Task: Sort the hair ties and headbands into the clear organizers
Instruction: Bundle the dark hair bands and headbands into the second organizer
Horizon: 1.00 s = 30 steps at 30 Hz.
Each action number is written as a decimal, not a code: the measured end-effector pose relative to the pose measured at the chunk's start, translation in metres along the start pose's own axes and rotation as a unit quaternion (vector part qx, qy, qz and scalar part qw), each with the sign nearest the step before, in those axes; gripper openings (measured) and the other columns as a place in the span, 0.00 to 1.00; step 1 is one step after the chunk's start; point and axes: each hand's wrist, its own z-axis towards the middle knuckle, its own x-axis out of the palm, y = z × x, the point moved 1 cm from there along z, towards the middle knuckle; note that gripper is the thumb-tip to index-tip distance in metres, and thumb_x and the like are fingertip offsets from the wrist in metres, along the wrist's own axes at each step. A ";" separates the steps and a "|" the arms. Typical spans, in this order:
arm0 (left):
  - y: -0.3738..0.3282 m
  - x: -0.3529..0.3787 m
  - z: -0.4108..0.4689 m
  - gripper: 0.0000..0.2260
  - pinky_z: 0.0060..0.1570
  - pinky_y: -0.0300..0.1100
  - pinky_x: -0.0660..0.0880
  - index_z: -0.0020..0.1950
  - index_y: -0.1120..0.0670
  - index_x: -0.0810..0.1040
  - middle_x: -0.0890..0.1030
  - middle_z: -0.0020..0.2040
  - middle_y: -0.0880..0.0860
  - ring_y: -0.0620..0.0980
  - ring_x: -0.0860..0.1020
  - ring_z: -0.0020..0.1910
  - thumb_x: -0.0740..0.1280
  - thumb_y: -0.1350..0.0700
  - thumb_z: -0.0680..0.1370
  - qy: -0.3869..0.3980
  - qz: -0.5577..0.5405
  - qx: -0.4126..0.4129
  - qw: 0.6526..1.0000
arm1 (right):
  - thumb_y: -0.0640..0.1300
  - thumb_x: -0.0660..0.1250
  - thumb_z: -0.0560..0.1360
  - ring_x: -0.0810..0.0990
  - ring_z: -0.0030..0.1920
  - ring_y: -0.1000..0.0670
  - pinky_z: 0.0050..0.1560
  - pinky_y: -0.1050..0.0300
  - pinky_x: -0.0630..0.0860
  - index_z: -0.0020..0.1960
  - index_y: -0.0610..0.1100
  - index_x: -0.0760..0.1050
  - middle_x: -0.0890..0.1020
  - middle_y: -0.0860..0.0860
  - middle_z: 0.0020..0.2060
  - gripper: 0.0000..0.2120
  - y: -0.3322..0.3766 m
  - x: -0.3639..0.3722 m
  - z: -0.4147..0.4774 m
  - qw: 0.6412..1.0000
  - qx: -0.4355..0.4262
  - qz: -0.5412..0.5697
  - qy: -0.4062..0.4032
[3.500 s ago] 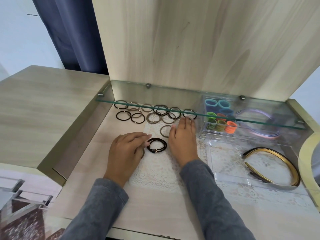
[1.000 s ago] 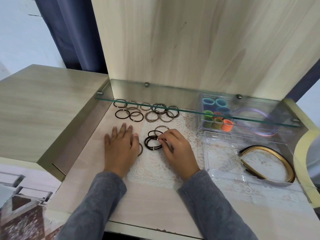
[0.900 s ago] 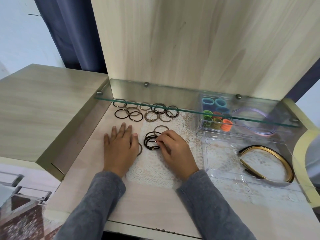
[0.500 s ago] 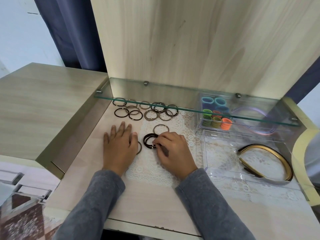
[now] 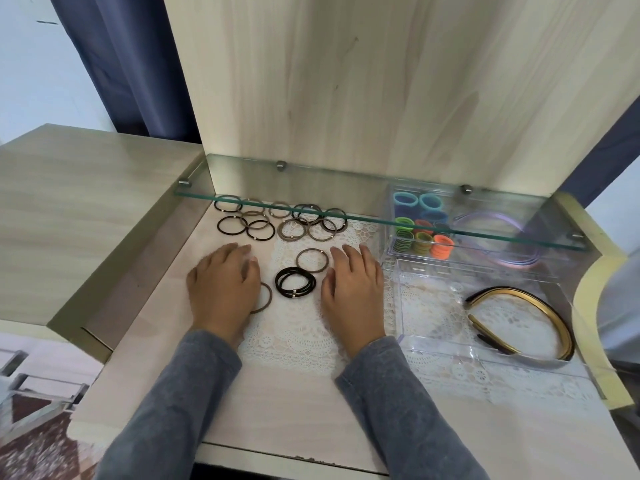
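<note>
A small stack of black hair ties (image 5: 295, 282) lies on the lace mat between my hands. My left hand (image 5: 224, 285) lies flat on the table, partly covering a brown tie (image 5: 265, 298). My right hand (image 5: 353, 285) lies flat to the right of the stack, holding nothing. A single brown tie (image 5: 312, 260) sits just behind the stack. Several more black and brown ties (image 5: 277, 221) are spread out under the glass shelf. A clear organizer (image 5: 433, 344) on the right holds a gold and black headband (image 5: 526, 318).
A second clear organizer (image 5: 389, 244) behind the first holds colourful hair ties (image 5: 420, 233) and a lilac headband (image 5: 498, 237). A glass shelf (image 5: 346, 216) overhangs the back of the table. A wooden panel rises behind, and a raised wooden top stands to the left.
My right hand let go of the black ties, moved to the right and flattened on the mat. The black stack now lies free. My left hand stayed flat.
</note>
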 end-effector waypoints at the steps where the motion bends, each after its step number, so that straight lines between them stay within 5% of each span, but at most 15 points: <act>1: -0.001 0.000 0.006 0.17 0.66 0.54 0.65 0.68 0.50 0.77 0.76 0.68 0.52 0.58 0.71 0.67 0.60 0.51 0.81 -0.014 0.011 0.001 1.000 | 0.48 0.51 0.76 0.68 0.69 0.41 0.68 0.41 0.66 0.63 0.44 0.74 0.77 0.46 0.62 0.22 0.000 0.001 0.000 1.000 0.004 -0.011 0.001; 5: -0.002 -0.002 0.033 0.15 0.57 0.56 0.70 0.65 0.51 0.79 0.80 0.59 0.58 0.63 0.75 0.57 0.63 0.54 0.80 -0.041 0.042 0.033 0.998 | 0.47 0.50 0.75 0.69 0.69 0.39 0.68 0.39 0.66 0.62 0.41 0.75 0.78 0.44 0.60 0.23 -0.001 0.002 0.001 0.999 0.025 -0.035 -0.005; 16: 0.010 0.007 0.048 0.07 0.63 0.56 0.61 0.54 0.41 0.84 0.78 0.57 0.48 0.57 0.72 0.60 0.67 0.47 0.79 -0.039 0.020 0.047 0.998 | 0.51 0.49 0.78 0.69 0.70 0.39 0.69 0.39 0.63 0.66 0.42 0.74 0.76 0.42 0.65 0.24 -0.003 0.009 0.002 0.998 0.032 -0.045 0.010; 22: 0.011 0.008 0.047 0.07 0.62 0.53 0.59 0.53 0.45 0.83 0.78 0.56 0.49 0.56 0.71 0.60 0.67 0.47 0.79 -0.040 0.002 0.042 0.998 | 0.51 0.48 0.79 0.69 0.70 0.39 0.70 0.39 0.63 0.64 0.41 0.75 0.77 0.42 0.64 0.25 -0.002 0.009 0.002 0.999 0.033 -0.040 0.009; 30: 0.005 -0.002 0.022 0.06 0.56 0.52 0.69 0.49 0.50 0.81 0.83 0.50 0.47 0.53 0.80 0.53 0.66 0.50 0.79 -0.148 -0.052 0.169 0.973 | 0.50 0.49 0.78 0.69 0.69 0.38 0.70 0.40 0.64 0.62 0.40 0.75 0.78 0.42 0.61 0.23 -0.003 0.007 0.000 0.999 0.038 -0.033 0.011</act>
